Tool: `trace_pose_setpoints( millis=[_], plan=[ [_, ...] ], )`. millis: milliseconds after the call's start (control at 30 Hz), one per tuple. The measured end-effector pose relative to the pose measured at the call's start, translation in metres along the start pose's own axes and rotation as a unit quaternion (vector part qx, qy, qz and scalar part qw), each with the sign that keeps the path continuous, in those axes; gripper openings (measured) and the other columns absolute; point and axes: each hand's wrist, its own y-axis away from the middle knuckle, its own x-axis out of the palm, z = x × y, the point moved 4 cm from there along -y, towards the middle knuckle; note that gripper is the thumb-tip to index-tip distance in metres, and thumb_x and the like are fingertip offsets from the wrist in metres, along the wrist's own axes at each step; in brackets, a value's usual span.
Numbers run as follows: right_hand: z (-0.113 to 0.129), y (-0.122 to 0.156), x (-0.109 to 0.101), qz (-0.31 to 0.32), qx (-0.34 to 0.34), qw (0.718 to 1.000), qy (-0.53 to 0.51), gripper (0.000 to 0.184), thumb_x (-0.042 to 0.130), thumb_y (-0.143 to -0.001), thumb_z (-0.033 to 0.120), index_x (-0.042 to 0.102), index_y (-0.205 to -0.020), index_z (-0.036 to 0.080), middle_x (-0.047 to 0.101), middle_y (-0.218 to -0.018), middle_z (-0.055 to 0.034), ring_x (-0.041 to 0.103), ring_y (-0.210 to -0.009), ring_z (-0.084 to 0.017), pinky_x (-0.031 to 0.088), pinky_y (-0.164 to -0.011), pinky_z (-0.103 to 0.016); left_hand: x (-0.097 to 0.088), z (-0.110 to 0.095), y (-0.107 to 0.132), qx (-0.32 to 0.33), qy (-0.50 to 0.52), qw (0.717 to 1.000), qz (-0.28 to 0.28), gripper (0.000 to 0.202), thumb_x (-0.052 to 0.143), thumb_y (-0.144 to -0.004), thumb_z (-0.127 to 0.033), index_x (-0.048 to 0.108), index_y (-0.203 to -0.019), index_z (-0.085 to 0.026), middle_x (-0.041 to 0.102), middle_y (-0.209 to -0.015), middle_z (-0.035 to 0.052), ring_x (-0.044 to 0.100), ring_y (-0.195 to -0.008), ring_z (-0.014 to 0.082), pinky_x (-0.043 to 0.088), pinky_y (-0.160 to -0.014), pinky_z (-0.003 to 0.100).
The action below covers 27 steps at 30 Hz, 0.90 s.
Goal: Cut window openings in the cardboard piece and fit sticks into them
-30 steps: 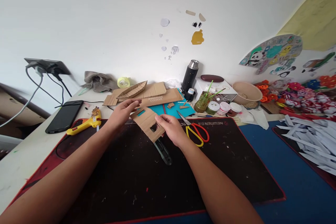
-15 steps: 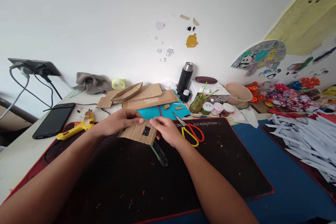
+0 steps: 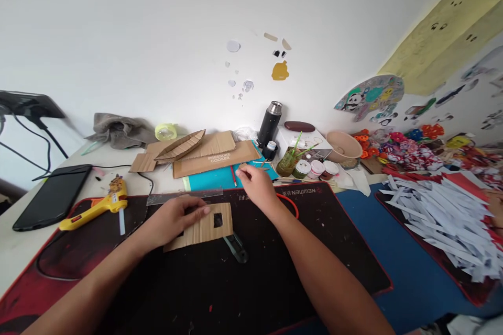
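My left hand (image 3: pixel 173 220) lies flat, fingers stretched, on a brown cardboard piece (image 3: pixel 204 230) with a small square hole, pressing it onto the black mat (image 3: pixel 275 261). A dark utility knife (image 3: pixel 237 247) pokes out from under the piece's right edge. My right hand (image 3: pixel 257 186) is off the piece, farther back, fingers curled down and pinched at the edge of a teal sheet (image 3: pixel 208 180) by small cardboard scraps. What it pinches, if anything, is hidden. It covers the scissors; only a red handle loop (image 3: pixel 294 207) shows.
A clear ruler (image 3: pixel 184 197) lies behind the piece, a yellow glue gun (image 3: pixel 94 208) and a dark tablet (image 3: pixel 51 196) to the left. Cardboard sheets (image 3: pixel 216 157), a cardboard boat (image 3: pixel 181 146), a thermos (image 3: pixel 270 123), paint jars (image 3: pixel 314 168) and a bowl (image 3: pixel 343 145) stand behind. White paper strips (image 3: pixel 440 209) are heaped right.
The cardboard piece went from held up in both hands to lying flat on the mat. My right hand let go of it and moved back toward the teal sheet; the view swung right.
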Motion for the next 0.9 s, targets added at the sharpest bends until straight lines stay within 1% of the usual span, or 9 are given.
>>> trace_pose_setpoints(
  millis=[100,200,267,367,467,633,733,800,900],
  plan=[
    [-0.011,-0.016,-0.02,-0.009,0.033,0.996,0.079,0.028,0.059,-0.108,0.043,0.078,-0.109,0.023,0.08,-0.095,-0.0084,0.071,-0.089,-0.026,0.043,-0.075,-0.033,0.0,0.002,0.001,0.043,-0.02,0.999,-0.025,0.039,0.066,-0.093,-0.065,0.086,-0.1,-0.032,0.081,-0.107,0.0068,0.072,-0.104,0.0324,0.053,-0.095,0.037],
    [-0.019,-0.028,-0.027,0.002,0.059,0.988,0.146,0.031,0.062,-0.107,0.046,0.078,-0.113,0.021,0.081,-0.098,-0.0119,0.073,-0.093,-0.03,0.044,-0.077,-0.035,-0.002,0.008,0.0,0.062,-0.026,0.995,-0.069,0.039,0.067,-0.093,-0.064,0.085,-0.106,-0.033,0.081,-0.114,0.0085,0.071,-0.112,0.0341,0.054,-0.102,0.041],
    [-0.022,-0.035,-0.025,0.013,0.071,0.981,0.179,0.034,0.062,-0.106,0.049,0.078,-0.116,0.02,0.081,-0.102,-0.0146,0.073,-0.097,-0.032,0.045,-0.079,-0.037,-0.001,0.013,0.0,0.069,-0.036,0.994,-0.075,0.038,0.066,-0.095,-0.063,0.085,-0.108,-0.032,0.08,-0.114,0.0087,0.071,-0.112,0.0337,0.054,-0.103,0.043],
    [-0.023,-0.043,-0.016,0.027,0.08,0.974,0.211,0.038,0.062,-0.106,0.052,0.077,-0.119,0.019,0.081,-0.108,-0.0177,0.074,-0.102,-0.034,0.046,-0.081,-0.039,0.003,0.016,0.001,0.089,-0.062,0.992,-0.067,0.038,0.063,-0.098,-0.061,0.084,-0.109,-0.032,0.08,-0.112,0.0086,0.071,-0.111,0.0327,0.054,-0.102,0.043],
    [-0.023,-0.049,-0.007,0.037,0.08,0.97,0.226,0.038,0.065,-0.104,0.053,0.075,-0.119,0.02,0.081,-0.109,-0.0162,0.074,-0.102,-0.033,0.046,-0.081,-0.037,0.005,0.014,0.003,0.111,-0.079,0.988,-0.068,0.038,0.06,-0.101,-0.059,0.083,-0.109,-0.03,0.08,-0.114,0.0081,0.072,-0.11,0.0312,0.056,-0.1,0.042],
    [-0.027,-0.054,0.0,0.029,0.081,0.973,0.215,0.03,0.073,-0.1,0.046,0.071,-0.114,0.02,0.079,-0.102,-0.0124,0.072,-0.096,-0.031,0.043,-0.075,-0.034,0.005,0.011,0.004,0.153,-0.11,0.979,-0.073,0.038,0.055,-0.107,-0.056,0.08,-0.112,-0.028,0.079,-0.113,0.0067,0.072,-0.108,0.028,0.057,-0.097,0.041],
    [-0.027,-0.051,0.0,0.015,0.077,0.98,0.182,0.023,0.074,-0.099,0.042,0.068,-0.107,0.021,0.076,-0.093,-0.0083,0.07,-0.088,-0.027,0.04,-0.071,-0.033,0.006,0.012,0.005,0.164,-0.119,0.977,-0.072,0.037,0.054,-0.108,-0.055,0.079,-0.112,-0.027,0.079,-0.11,0.0063,0.072,-0.107,0.0274,0.057,-0.096,0.041],
    [-0.025,-0.045,0.001,0.013,0.066,0.987,0.146,0.019,0.071,-0.1,0.04,0.065,-0.1,0.022,0.073,-0.087,-0.004,0.068,-0.082,-0.024,0.039,-0.067,-0.031,0.007,0.013,0.005,0.165,-0.12,0.976,-0.071,0.036,0.055,-0.108,-0.054,0.079,-0.113,-0.027,0.078,-0.111,0.0064,0.071,-0.107,0.0274,0.057,-0.097,0.041],
    [-0.015,-0.031,0.005,0.027,0.037,0.997,0.067,0.024,0.062,-0.103,0.046,0.06,-0.095,0.024,0.068,-0.08,0.0017,0.064,-0.072,-0.018,0.041,-0.064,-0.028,0.008,0.013,0.005,0.168,-0.115,0.977,-0.065,0.034,0.058,-0.107,-0.053,0.079,-0.113,-0.027,0.078,-0.11,0.0066,0.071,-0.107,0.0273,0.056,-0.096,0.041]
  ],
)
